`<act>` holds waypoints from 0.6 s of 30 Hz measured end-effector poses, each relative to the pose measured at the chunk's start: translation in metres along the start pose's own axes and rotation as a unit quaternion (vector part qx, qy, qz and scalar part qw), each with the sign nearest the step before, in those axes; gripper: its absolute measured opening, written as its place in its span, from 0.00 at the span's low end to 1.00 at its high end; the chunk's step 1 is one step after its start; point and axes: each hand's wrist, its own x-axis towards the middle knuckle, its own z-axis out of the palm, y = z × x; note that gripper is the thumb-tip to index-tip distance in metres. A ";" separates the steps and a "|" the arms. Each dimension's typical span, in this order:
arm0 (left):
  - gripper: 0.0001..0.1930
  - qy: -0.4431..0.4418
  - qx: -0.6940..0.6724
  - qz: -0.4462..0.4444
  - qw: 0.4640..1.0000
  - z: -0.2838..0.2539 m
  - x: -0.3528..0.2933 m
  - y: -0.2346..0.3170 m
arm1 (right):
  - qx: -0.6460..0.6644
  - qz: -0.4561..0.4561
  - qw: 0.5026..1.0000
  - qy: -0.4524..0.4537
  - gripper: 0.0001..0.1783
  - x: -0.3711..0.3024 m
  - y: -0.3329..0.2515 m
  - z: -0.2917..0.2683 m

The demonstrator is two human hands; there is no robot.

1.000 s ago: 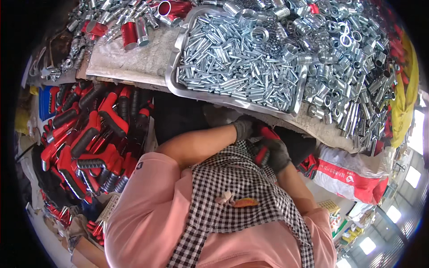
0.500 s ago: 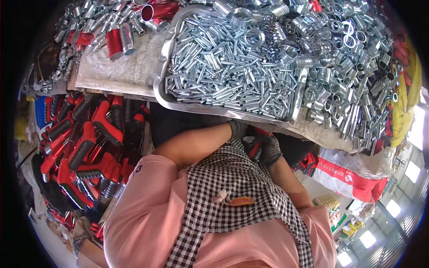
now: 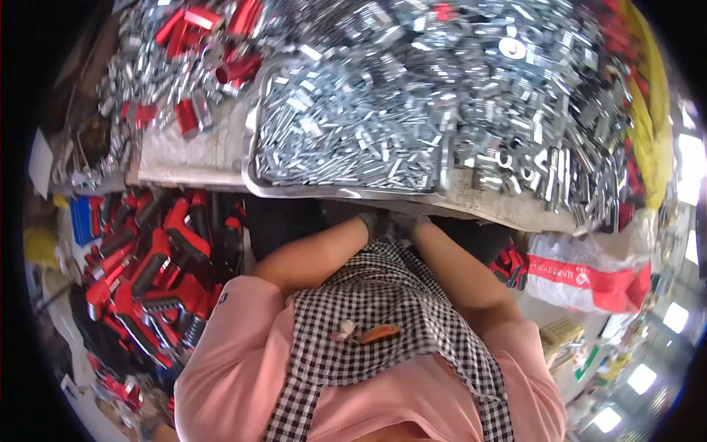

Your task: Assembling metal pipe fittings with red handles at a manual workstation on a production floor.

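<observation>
My left hand wears a dark grey glove and reaches in under the front edge of the workbench. Beside it, close to my lap, is my right hand, also gloved and mostly in shadow. The fingers of both are hidden, so whatever they hold or touch cannot be made out. Right above them, a shallow metal tray on the bench is heaped with short silvery pins. The checked apron covers my lap just below the hands.
Red-and-black pistol-grip handles pile up on the left. Loose metal sleeves and rings cover the bench right of the tray; red tubes and small fittings lie left. A white-and-red sack stands at the right.
My right hand has moved left, in beside my left hand. The red-and-black piece near it earlier is out of sight. The view has shifted, and the bench top is blurred.
</observation>
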 end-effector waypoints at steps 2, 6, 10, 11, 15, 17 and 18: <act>0.13 -0.007 0.088 0.016 0.996 0.014 -0.019 0.016 | 0.004 0.018 0.999 0.028 0.21 0.015 0.003 0.003; 0.14 -0.057 0.283 0.089 0.953 0.061 -0.025 0.085 | -0.018 0.044 0.994 0.102 0.21 0.024 -0.046 0.004; 0.14 -0.088 0.410 0.164 0.893 0.101 -0.022 0.114 | -0.041 0.039 0.991 0.125 0.21 0.014 -0.065 0.002; 0.15 -0.092 0.437 0.176 0.877 0.106 -0.022 0.117 | -0.041 0.038 0.991 0.125 0.21 0.021 -0.085 0.008; 0.15 -0.120 0.516 0.192 0.826 0.094 -0.004 0.088 | -0.030 0.053 0.995 0.079 0.21 0.033 -0.094 -0.013; 0.16 -0.114 0.549 0.206 0.802 0.080 0.003 0.078 | -0.015 0.040 0.998 0.056 0.21 0.058 -0.091 -0.024; 0.16 -0.128 0.563 0.191 0.794 0.070 -0.001 0.051 | 0.000 0.056 0.998 0.030 0.21 0.042 -0.096 -0.027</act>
